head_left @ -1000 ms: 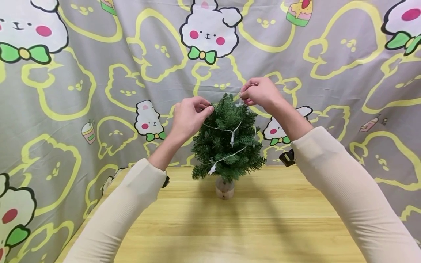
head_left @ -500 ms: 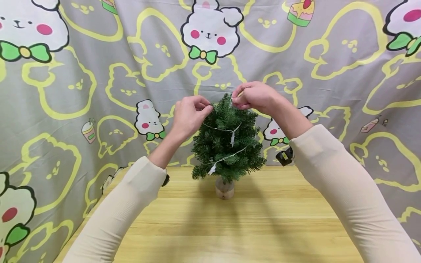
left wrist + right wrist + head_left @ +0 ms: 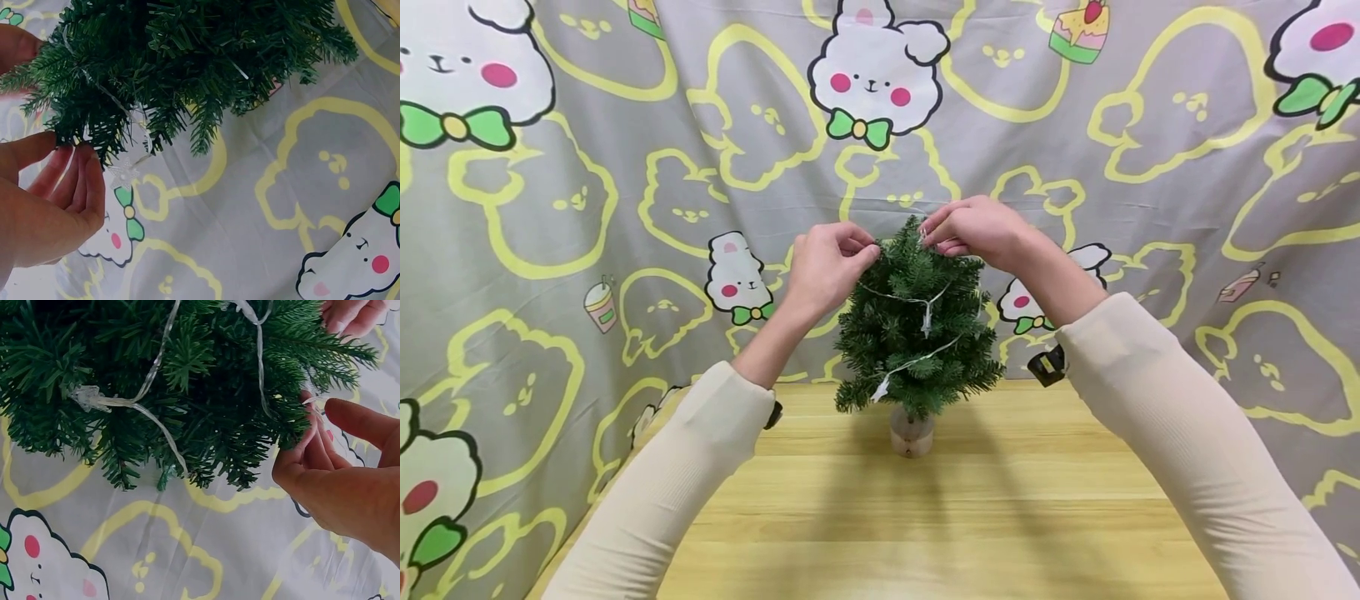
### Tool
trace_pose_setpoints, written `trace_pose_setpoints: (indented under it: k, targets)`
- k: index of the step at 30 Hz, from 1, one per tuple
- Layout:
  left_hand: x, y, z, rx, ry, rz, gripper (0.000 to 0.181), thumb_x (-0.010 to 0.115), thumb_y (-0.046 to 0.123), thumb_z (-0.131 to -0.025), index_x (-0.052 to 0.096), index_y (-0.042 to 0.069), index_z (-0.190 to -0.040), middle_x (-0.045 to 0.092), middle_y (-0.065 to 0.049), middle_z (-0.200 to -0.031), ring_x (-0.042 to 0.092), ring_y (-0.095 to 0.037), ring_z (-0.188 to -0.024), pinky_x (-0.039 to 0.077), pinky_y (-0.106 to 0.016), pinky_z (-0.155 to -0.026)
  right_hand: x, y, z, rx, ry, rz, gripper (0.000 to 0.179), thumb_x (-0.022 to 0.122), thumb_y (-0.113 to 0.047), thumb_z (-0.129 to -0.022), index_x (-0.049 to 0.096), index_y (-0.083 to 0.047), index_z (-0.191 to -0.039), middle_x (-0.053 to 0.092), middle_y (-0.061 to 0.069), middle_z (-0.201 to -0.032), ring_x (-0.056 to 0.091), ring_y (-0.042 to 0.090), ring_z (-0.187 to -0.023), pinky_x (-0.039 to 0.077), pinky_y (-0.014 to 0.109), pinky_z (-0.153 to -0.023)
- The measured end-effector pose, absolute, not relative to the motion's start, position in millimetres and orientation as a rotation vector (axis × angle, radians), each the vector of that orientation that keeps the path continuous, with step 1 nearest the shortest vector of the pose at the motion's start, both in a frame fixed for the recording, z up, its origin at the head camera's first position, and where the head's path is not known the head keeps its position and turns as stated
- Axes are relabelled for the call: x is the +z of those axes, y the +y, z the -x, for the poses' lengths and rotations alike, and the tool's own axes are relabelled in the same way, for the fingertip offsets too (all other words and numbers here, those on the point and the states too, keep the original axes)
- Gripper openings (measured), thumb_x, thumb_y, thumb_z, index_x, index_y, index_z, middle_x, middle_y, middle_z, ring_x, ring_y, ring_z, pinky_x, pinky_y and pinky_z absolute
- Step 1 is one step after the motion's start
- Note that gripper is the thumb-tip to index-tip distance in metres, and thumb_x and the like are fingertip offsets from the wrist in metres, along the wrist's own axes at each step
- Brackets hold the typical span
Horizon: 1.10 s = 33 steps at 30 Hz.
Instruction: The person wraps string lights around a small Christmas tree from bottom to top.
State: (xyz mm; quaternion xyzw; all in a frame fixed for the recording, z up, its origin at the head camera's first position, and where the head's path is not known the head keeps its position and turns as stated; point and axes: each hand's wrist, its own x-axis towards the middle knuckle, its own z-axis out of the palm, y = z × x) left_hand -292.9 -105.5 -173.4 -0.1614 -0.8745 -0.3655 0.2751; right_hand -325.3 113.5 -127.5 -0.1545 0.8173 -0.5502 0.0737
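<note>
A small green artificial Christmas tree (image 3: 917,333) stands upright on a pale round base (image 3: 912,433). White-wired string lights (image 3: 927,317) with clear star-shaped bulbs wind around it. At the tree's upper left, my left hand (image 3: 827,267) pinches a branch tip; in the left wrist view a clear star bulb (image 3: 123,175) hangs beside those fingers. My right hand (image 3: 981,232), close to the treetop on the right, pinches a stretch of the light wire (image 3: 315,401) between thumb and fingers. Needles partly hide its fingertips in the right wrist view.
The tree is on a light wood-grain table (image 3: 925,517), near its back edge. A grey curtain (image 3: 700,200) with yellow outlines and white cartoon rabbits hangs close behind and along the left side.
My right hand has moved left and slightly down, from beside the treetop to right against it, bringing the light wire along. My left hand keeps its place at the upper left branch.
</note>
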Motion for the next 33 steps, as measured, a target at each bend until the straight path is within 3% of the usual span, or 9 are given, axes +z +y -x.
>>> trace_pose_setpoints:
  k: [4,7,9,12,21,29,33]
  targets:
    - [-173.5,-105.7,294.0,-0.98,-2.34,0.438,0.017,0.071,0.025,-0.094,0.078,0.012,-0.102,0.079,-0.007,-0.096,0.075,-0.022,-0.092,0.057,-0.04,-0.085,-127.8,112.5,324.0,-1.635,2.493,0.487,0.037,0.061,-0.018,-0.102,0.059,0.004,-0.131,0.069,-0.003,-0.09,0.06,0.002,-0.067,0.052,0.015,-0.066]
    - [-173.7,-105.6,295.0,-0.971,-2.33,0.443,0.016,0.071,0.025,-0.094,0.078,0.012,-0.101,0.079,-0.007,-0.095,0.076,-0.022,-0.09,0.057,-0.04,-0.084,-130.3,108.0,321.8,-1.558,2.644,0.492,0.043,0.065,-0.036,-0.099,0.064,-0.002,-0.126,0.07,-0.001,-0.096,0.062,0.007,-0.079,0.053,0.021,-0.077]
    - [-173.5,-105.1,295.2,-0.973,-2.328,0.448,0.016,0.071,0.025,-0.095,0.078,0.012,-0.101,0.079,-0.007,-0.095,0.076,-0.022,-0.09,0.057,-0.04,-0.084,-132.0,104.5,319.8,-1.537,2.73,0.469,0.042,0.068,-0.04,-0.097,0.068,-0.005,-0.12,0.069,0.0,-0.1,0.063,0.01,-0.086,0.053,0.026,-0.085]
    - [-173.2,-104.2,294.7,-0.979,-2.335,0.453,0.016,0.071,0.024,-0.095,0.078,0.012,-0.102,0.079,-0.007,-0.095,0.076,-0.022,-0.09,0.057,-0.04,-0.084,-133.4,100.7,318.3,-1.609,2.74,0.444,0.034,0.071,-0.033,-0.095,0.071,-0.005,-0.115,0.069,-0.001,-0.097,0.062,0.013,-0.086,0.053,0.029,-0.087]
    - [-174.3,-105.1,294.4,-0.984,-2.336,0.442,0.016,0.071,0.024,-0.095,0.078,0.012,-0.101,0.079,-0.008,-0.095,0.075,-0.023,-0.089,0.057,-0.041,-0.084,-139.6,103.3,325.4,-1.887,2.443,0.482,0.019,0.069,-0.009,-0.094,0.069,0.002,-0.11,0.064,-0.002,-0.074,0.054,0.009,-0.063,0.048,0.018,-0.062]
    - [-173.5,-103.9,295.4,-0.988,-2.347,0.45,0.017,0.07,0.025,-0.095,0.078,0.012,-0.103,0.079,-0.008,-0.099,0.076,-0.022,-0.093,0.057,-0.041,-0.086,-146.7,105.6,329.6,-1.896,2.497,0.516,0.021,0.071,-0.009,-0.093,0.072,0.004,-0.111,0.066,-0.002,-0.07,0.055,0.009,-0.061,0.047,0.018,-0.062]
    - [-173.3,-104.3,295.2,-0.985,-2.341,0.448,0.017,0.071,0.025,-0.095,0.078,0.012,-0.102,0.079,-0.007,-0.097,0.076,-0.022,-0.092,0.057,-0.041,-0.085,-147.1,101.0,330.3,-1.95,2.576,0.484,0.016,0.071,-0.008,-0.092,0.074,0.002,-0.104,0.067,-0.003,-0.071,0.056,0.008,-0.061,0.05,0.019,-0.065]
